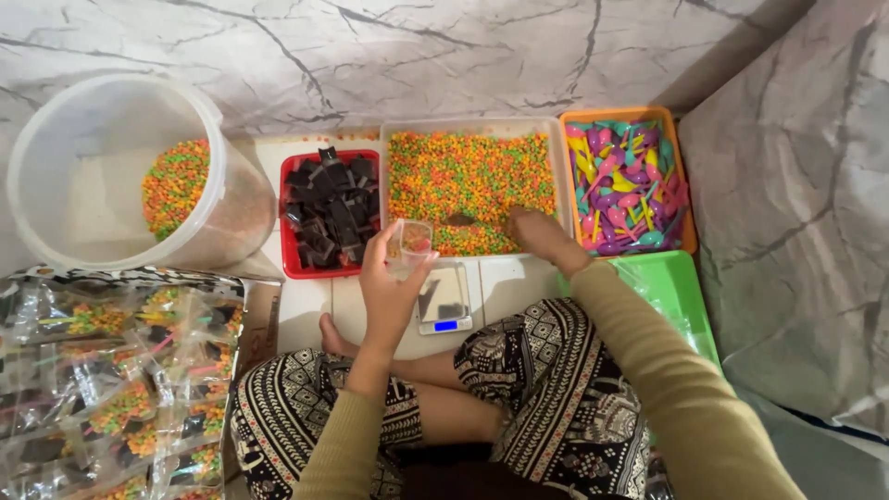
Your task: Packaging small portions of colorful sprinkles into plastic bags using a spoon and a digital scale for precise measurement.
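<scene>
My left hand (387, 287) holds a small clear plastic cup (410, 244) with a few coloured beads in it, above a small digital scale (444, 301). My right hand (537, 233) reaches into the clear rectangular tray (474, 127) of orange, green and yellow beads and grips a small dark scoop (460, 220) at the tray's near edge. I sit cross-legged in patterned trousers, knees below the scale.
A red tray of dark square pieces (329, 211) sits left of the bead tray. An orange tray of coloured plastic spoons (628, 178) is at right, with a green tray (674, 287) below it. A large clear tub with beads (120, 176) and a pile of filled clear packets (116, 384) lie at left.
</scene>
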